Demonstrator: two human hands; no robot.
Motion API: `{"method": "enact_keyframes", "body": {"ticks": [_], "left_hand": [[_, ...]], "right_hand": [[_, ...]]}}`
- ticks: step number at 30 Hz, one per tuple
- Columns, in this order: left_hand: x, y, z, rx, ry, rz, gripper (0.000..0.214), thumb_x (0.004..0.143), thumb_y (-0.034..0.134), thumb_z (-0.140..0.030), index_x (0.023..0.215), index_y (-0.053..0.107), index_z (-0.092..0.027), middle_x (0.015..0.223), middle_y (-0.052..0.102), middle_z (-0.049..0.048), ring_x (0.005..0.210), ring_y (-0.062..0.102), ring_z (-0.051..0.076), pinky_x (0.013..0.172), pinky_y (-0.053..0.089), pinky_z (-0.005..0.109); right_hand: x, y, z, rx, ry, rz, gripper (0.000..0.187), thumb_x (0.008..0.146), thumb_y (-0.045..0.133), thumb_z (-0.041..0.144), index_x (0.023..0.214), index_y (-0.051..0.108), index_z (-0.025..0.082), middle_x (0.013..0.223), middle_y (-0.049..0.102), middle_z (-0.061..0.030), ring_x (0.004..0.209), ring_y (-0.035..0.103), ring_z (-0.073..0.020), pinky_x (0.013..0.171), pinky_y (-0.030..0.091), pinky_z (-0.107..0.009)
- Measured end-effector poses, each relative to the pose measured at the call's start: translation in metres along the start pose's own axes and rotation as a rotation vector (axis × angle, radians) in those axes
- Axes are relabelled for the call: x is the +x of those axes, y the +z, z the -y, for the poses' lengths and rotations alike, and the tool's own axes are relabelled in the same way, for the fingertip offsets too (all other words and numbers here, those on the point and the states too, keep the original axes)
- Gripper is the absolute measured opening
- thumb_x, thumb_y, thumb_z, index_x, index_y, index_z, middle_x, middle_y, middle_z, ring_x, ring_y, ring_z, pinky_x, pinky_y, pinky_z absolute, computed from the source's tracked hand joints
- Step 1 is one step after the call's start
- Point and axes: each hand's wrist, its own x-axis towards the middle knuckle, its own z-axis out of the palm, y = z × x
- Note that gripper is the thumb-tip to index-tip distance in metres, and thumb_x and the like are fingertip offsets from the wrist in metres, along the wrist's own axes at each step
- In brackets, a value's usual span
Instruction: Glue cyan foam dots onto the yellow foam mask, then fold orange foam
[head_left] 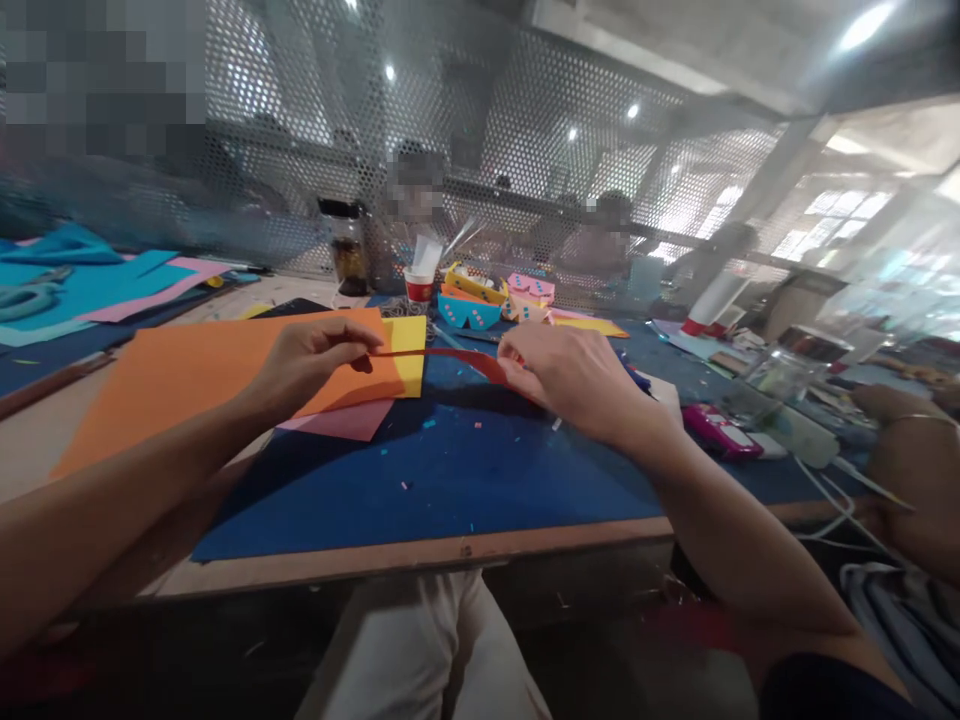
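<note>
A narrow piece of red paper is stretched between my two hands, above the blue table mat. My left hand pinches its left end, over large orange paper sheets. At the other end my right hand is closed on the paper, which bends down and shows a wider face there; the fingertips are partly hidden behind the hand. Yellow paper and pink paper stick out from under the orange sheets. Small paper scraps lie scattered on the mat.
Several folded paper pieces with coloured dots stand at the back, beside a red-and-white cup and a dark-lidded bottle. A magenta device and white cables lie right, near another person's arm. Scissors rest on blue paper at left.
</note>
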Motion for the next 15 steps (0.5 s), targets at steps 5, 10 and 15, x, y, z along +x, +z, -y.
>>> {"method": "enact_keyframes", "body": {"ticks": [5,10,15], "left_hand": [[-0.004,-0.003,-0.011,-0.091,0.107,-0.038,0.035,0.094,0.068,-0.049,0.102,0.078,-0.016,0.108,0.08,0.0084,0.104,0.07,0.024,0.101,0.054,0.039],[-0.007,-0.005,-0.021,-0.098,0.071,-0.05,0.039,0.08,0.084,-0.05,0.107,0.079,-0.022,0.122,0.08,0.0072,0.118,0.069,0.027,0.109,0.052,0.041],[-0.006,-0.009,-0.014,-0.214,-0.04,-0.108,0.028,0.078,0.087,-0.05,0.083,0.081,-0.023,0.085,0.082,0.0026,0.087,0.072,0.023,0.093,0.057,0.037]], "right_hand": [[0.006,-0.023,-0.002,-0.109,0.038,-0.05,0.024,0.111,0.048,0.023,0.106,0.069,0.016,0.102,0.075,-0.0088,0.084,0.065,-0.021,0.071,0.036,-0.032],[0.018,-0.038,0.002,-0.051,0.017,-0.031,0.019,0.111,0.05,0.024,0.108,0.068,0.017,0.105,0.074,-0.0063,0.087,0.065,-0.0193,0.071,0.035,-0.03],[0.034,-0.042,-0.001,0.059,0.012,-0.036,0.019,0.111,0.051,0.027,0.109,0.067,0.018,0.11,0.075,-0.0047,0.091,0.065,-0.0184,0.074,0.034,-0.03]]}}
